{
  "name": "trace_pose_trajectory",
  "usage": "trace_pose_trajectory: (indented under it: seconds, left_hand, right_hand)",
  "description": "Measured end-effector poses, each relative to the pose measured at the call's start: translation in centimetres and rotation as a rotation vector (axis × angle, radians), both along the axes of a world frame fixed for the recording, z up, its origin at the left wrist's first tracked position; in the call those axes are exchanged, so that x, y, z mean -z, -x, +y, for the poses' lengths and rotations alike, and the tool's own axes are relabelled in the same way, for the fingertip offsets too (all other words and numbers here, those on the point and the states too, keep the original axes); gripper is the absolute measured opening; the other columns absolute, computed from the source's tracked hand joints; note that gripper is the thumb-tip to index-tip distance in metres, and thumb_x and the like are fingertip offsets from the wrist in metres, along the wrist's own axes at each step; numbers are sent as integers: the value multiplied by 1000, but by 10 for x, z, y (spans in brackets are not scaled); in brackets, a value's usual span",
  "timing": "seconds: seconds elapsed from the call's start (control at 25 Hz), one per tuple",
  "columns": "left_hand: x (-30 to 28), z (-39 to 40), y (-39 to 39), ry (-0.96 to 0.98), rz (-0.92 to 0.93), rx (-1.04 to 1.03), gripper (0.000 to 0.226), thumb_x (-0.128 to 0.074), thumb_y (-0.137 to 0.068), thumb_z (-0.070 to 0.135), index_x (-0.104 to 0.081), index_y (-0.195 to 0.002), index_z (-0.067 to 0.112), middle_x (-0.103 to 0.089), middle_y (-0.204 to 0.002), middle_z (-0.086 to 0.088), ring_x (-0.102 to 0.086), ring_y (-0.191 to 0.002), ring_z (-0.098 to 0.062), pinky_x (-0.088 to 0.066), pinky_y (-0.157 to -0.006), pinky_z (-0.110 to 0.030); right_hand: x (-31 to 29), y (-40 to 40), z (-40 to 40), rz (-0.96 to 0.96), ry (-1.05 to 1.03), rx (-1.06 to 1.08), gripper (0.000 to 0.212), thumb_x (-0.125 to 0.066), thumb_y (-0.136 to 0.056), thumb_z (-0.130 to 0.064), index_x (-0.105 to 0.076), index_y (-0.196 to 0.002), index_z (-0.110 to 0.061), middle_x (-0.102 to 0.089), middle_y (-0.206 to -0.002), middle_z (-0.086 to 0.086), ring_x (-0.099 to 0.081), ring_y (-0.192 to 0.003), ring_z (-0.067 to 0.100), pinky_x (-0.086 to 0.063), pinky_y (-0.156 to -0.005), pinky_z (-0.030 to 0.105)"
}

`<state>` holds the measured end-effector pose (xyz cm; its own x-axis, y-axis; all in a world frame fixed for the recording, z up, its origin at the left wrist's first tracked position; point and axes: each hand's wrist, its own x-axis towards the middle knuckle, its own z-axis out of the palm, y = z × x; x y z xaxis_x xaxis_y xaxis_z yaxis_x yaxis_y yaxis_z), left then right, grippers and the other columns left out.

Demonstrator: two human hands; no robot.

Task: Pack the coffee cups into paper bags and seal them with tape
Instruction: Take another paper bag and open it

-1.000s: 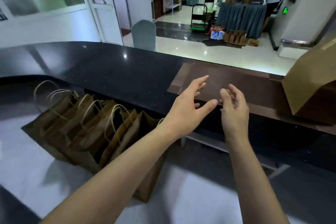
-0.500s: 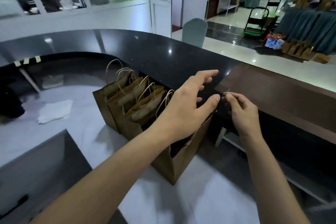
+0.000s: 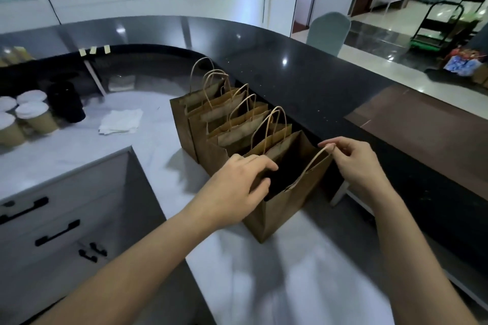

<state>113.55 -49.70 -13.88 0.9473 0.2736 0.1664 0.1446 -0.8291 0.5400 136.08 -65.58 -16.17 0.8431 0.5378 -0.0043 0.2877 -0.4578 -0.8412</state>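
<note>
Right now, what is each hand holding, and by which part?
Right hand pinches the nearest bag by its far handle. Left hand grips the same bag's near rim, fingers curled into the opening.

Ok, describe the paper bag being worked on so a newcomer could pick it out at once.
On the white counter, a row of brown paper bags with twine handles runs along the raised black bar top. The open bag is the nearest of the row. Unlike its neighbours, both hands are on it: the left hand grips one rim, and the right hand pinches its handle.
</note>
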Motion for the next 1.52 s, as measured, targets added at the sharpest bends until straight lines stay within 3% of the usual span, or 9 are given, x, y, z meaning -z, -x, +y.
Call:
trace_pose_trajectory:
  seconds: [0.28, 0.48, 0.64, 0.8, 1.0, 1.2, 1.28, 1.36, 1.52]
  left_hand:
    - [25, -9, 12, -41, 189, -32, 38, -42, -104, 41, -43, -141, 39, -57, -130, 18, -46, -115, -10, -44, -95, -29]
    - [34, -13, 20, -44, 181, -21, 43, -42, -103, 42, -40, -146, 38, -39, -146, 16, -43, -123, -9, -46, -98, -29]
    - [32, -17, 16, -2, 184, 24, 38, -36, -105, 44, -48, -140, 36, -27, -157, 22, -38, -124, -7, -40, -102, -28]
    - [34, -14, 18, -14, 202, 6, 40, -29, -106, 46, -49, -138, 35, -47, -141, 17, -44, -118, -12, -41, -101, -30]
    - [36, -15, 19, -45, 131, -45, 19, -43, -104, 41, -55, -117, 34, -50, -106, 17, -48, -97, -4, -45, -79, -20]
    - [39, -15, 38, -21, 114, -110, 10, -57, -98, 31, -56, -108, 33, -52, -89, 17, -53, -83, -3, -51, -73, -24]
    - [40, -14, 47, -13, 135, -102, 17, -60, -95, 33, -55, -112, 36, -53, -97, 18, -53, -91, -3, -53, -79, -28]
    - [39, -15, 56, 9, 210, -58, 28, -59, -94, 34, -52, -121, 38, -50, -116, 19, -52, -101, -5, -52, -87, -29]
    - [38, -20, 72, 58, 282, -37, 49, -56, -93, 31, -40, -139, 38, -31, -137, 23, -50, -106, -7, -51, -90, -28]
  right_hand:
    - [6, 1, 1, -215, 278, -118, 17, -57, -101, -34, -70, -101, -46, -67, -117, -9, -56, -120, 25, -40, -107, 59]
    - [3, 5, -1, -327, 456, -121, 13, -55, -101, -40, -67, -104, -44, -65, -116, -6, -53, -118, 29, -38, -105, 56]
    - [5, 8, -9, -270, 366, -148, 16, -59, -100, -38, -74, -106, -37, -59, -107, -9, -56, -107, 21, -44, -99, 50]
    - [3, 15, -15, -232, 319, -184, 14, -61, -100, -30, -74, -106, -34, -52, -108, -6, -54, -97, 12, -44, -76, 27]
    - [0, 22, -19, -208, 356, -194, 30, -54, -100, -12, -78, -98, -31, -52, -118, -10, -55, -93, 9, -45, -74, 24]
    - [2, 31, -17, -232, 422, -191, 23, -53, -98, -24, -75, -103, -30, -65, -106, -7, -60, -88, 12, -45, -67, 25]
    - [8, 34, -19, -209, 426, -194, 17, -63, -93, -27, -74, -105, -33, -68, -104, -9, -62, -95, 12, -48, -76, 28]
    - [14, 38, -23, -179, 477, -238, 28, -66, -90, -18, -71, -111, -37, -67, -109, -6, -62, -102, 14, -49, -81, 29]
    - [18, 50, -30, -116, 495, -232, 52, -56, -92, -2, -62, -126, -40, -57, -118, -7, -57, -114, 17, -44, -69, 19]
